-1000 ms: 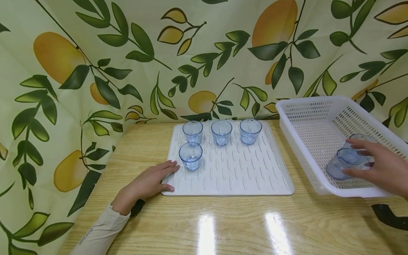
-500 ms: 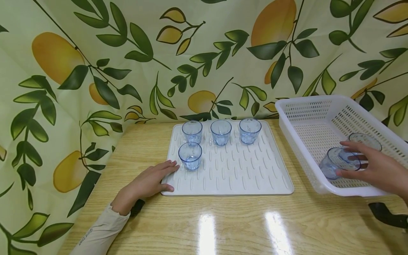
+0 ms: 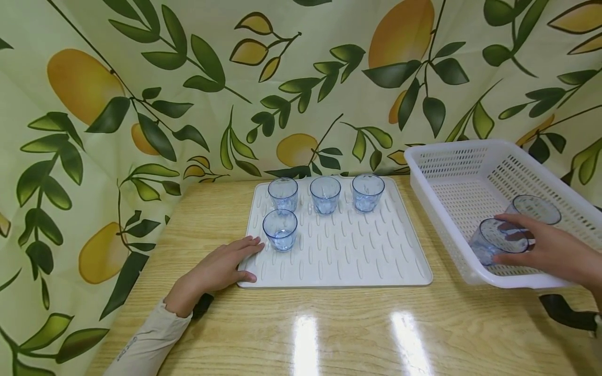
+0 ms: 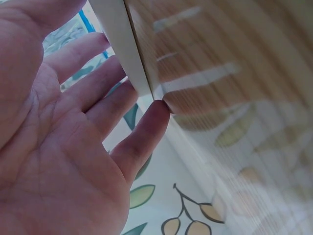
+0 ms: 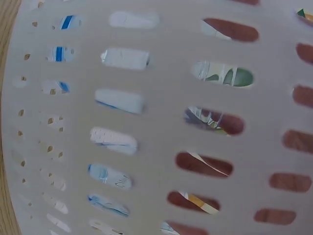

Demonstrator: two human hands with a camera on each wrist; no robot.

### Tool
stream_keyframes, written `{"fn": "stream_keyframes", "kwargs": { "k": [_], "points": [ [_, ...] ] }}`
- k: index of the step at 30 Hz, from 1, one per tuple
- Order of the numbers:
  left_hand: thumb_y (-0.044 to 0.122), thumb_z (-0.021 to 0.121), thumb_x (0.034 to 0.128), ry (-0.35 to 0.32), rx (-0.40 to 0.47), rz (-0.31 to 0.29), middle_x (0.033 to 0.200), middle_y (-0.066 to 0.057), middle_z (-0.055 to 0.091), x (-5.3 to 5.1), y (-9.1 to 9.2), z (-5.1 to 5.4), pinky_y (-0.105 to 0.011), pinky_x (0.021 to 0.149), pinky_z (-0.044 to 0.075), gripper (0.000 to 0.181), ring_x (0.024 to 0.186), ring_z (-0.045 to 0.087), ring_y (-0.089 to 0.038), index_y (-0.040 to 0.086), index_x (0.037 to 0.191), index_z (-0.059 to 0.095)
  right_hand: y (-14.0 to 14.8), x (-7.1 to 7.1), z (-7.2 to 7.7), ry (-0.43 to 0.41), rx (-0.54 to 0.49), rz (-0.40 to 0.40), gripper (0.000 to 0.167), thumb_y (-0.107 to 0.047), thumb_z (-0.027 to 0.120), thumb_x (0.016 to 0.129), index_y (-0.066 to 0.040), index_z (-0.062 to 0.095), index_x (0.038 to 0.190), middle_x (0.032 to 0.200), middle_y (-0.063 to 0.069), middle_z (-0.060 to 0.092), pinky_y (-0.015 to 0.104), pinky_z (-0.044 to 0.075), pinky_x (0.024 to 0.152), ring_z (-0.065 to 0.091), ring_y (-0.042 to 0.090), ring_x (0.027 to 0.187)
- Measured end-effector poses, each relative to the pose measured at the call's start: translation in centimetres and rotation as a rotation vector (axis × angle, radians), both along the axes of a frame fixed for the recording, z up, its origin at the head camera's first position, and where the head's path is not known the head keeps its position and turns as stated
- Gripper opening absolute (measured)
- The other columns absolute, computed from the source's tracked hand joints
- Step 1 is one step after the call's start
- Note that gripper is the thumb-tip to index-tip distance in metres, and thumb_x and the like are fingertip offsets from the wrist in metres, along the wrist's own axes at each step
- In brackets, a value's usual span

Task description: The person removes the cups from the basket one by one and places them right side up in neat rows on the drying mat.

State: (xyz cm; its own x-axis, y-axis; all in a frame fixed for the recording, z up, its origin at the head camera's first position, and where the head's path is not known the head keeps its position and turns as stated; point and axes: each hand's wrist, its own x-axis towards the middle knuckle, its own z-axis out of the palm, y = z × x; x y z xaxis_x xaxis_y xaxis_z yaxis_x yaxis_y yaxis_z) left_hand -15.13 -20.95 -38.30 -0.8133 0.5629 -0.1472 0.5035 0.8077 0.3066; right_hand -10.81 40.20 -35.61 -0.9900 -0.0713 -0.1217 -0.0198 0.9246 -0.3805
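Observation:
Several clear blue glasses stand upright on a white ribbed tray (image 3: 357, 261): three in a back row, such as the middle glass (image 3: 325, 196), and one glass (image 3: 280, 231) in front at the left. My left hand (image 3: 221, 265) rests with extended fingers on the tray's left edge; its palm (image 4: 63, 147) fills the left wrist view. Inside the white basket, my right hand (image 3: 555, 250) holds a tilted glass (image 3: 489, 245) between thumb and fingers. Another glass (image 3: 536, 209) lies behind that hand, partly hidden. In the right wrist view, the slotted basket wall (image 5: 166, 98) covers most of the hand.
The white perforated basket (image 3: 447, 245) stands on the wooden table (image 3: 348, 329), right of the tray. A fabric with a fruit and leaf print (image 3: 301, 94) hangs behind the table and along its left side.
My right hand has moved left inside the basket, and the glass it holds has shifted left and tilted. The left hand and the glasses on the tray have stayed in place.

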Motion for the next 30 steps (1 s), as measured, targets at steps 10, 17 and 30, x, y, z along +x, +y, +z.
{"fn": "stream_keyframes", "kwargs": {
  "k": [10,17,30],
  "points": [
    [0.037,0.074,0.0866,-0.013,-0.009,0.012,0.158,-0.012,0.041,0.1,-0.1,-0.5,-0.065,0.109,0.035,0.073,0.148,0.035,-0.035,0.011,0.149,0.046,-0.2,0.3,0.3,-0.017,0.030,-0.106,0.107,-0.045,0.083,0.077,0.018,0.025,0.142,0.125,0.050,0.039,0.067,0.043,0.079,0.050,0.059,0.099],
    [0.037,0.074,0.0865,-0.008,-0.006,0.006,0.158,-0.011,0.041,0.0,-0.2,-0.4,-0.065,0.109,0.035,0.073,0.148,0.035,-0.035,0.011,0.149,0.046,0.0,0.3,0.7,0.047,-0.021,-0.171,0.110,-0.042,0.083,0.080,0.013,0.017,0.150,0.123,0.046,0.039,0.064,0.046,0.076,0.050,0.060,0.099],
    [0.037,0.074,0.0865,-0.013,-0.013,0.009,0.159,-0.011,0.040,-0.1,-0.1,-0.3,-0.066,0.110,0.035,0.073,0.148,0.034,-0.035,0.011,0.149,0.046,-0.5,0.6,1.4,0.124,-0.049,-0.204,0.105,-0.042,0.079,0.084,0.003,0.017,0.156,0.129,0.043,0.040,0.028,0.037,0.063,0.046,0.061,0.103]
  ]
}}
